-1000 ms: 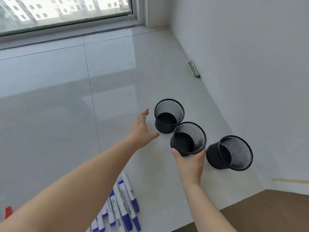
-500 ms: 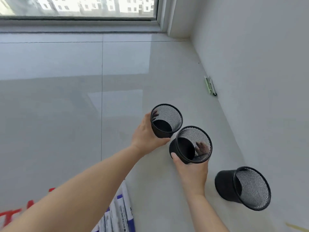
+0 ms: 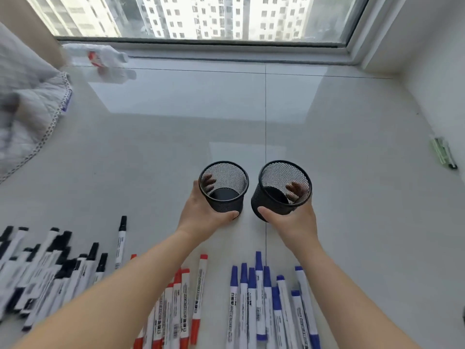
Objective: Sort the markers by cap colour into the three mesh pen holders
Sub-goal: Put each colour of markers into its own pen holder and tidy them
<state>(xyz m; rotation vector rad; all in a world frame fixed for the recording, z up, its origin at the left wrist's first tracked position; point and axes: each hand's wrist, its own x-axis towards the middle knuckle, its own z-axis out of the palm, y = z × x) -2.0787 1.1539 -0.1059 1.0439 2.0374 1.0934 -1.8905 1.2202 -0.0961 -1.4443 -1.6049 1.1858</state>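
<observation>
Two black mesh pen holders stand upright and empty on the pale tiled floor. My left hand (image 3: 201, 212) grips the left holder (image 3: 226, 195); my right hand (image 3: 293, 221) grips the right holder (image 3: 280, 197). Fingers of each hand show through the mesh. The third holder is out of view. In front of them lie white markers in three groups: black-capped markers (image 3: 60, 268) at the left, red-capped markers (image 3: 186, 293) in the middle partly under my left forearm, blue-capped markers (image 3: 264, 293) at the right.
A grey quilted cloth (image 3: 27, 114) lies at the far left. A clear plastic bag (image 3: 103, 61) sits by the window sill. A green and black object (image 3: 442, 153) lies against the right wall. The window runs along the far edge.
The view has swung left. Both hands have carried their holders leftward, away from the third holder, and set them side by side behind the marker rows.
</observation>
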